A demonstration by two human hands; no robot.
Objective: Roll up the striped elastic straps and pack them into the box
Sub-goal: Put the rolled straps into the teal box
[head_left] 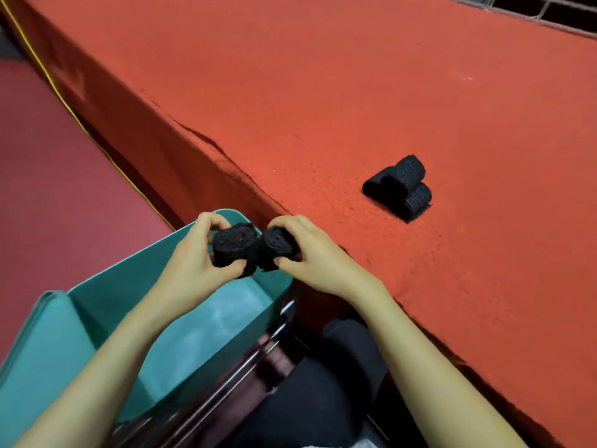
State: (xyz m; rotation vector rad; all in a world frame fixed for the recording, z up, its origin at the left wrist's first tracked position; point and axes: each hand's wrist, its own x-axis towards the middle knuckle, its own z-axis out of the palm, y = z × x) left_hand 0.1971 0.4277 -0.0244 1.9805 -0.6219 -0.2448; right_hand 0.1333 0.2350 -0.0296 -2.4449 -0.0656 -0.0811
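Fingers (206, 221) of left hand (190, 257) clamped on left roll (234, 245), right hand (310, 253) on right roll (278, 245), stripes indiscernible

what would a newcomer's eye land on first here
The left hand grips one black strap roll and the right hand a second roll, side by side over the green box at lower left. More rolled straps lie to the right on the red table.
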